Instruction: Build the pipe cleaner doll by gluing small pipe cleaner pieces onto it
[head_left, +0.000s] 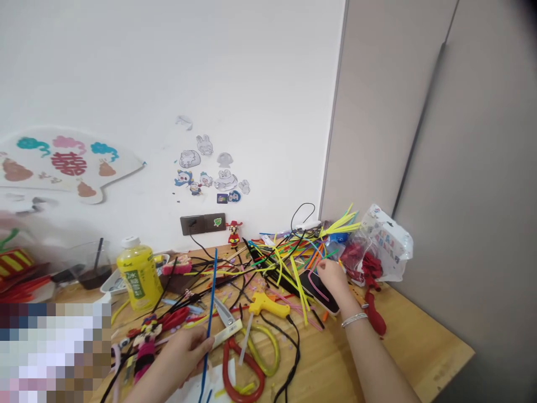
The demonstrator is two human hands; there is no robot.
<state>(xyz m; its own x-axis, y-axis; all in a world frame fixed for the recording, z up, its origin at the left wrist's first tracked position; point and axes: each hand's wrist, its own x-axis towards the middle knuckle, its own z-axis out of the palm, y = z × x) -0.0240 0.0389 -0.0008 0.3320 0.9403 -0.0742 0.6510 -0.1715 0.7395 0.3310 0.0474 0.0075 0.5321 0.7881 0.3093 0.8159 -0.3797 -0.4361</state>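
My head view looks forward and slightly down from above the near side of the table [413, 333], close in on my left hand [189, 348] and right hand [333, 281], facing the far wall [251, 67], grey panels [470, 168] at right.

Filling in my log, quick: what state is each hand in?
Left hand: closed, holding a blue strip.
Right hand: curled; cannot tell whether it holds anything.

White wall [268, 84], tall grey panels [474, 184], light wooden table [419, 336]
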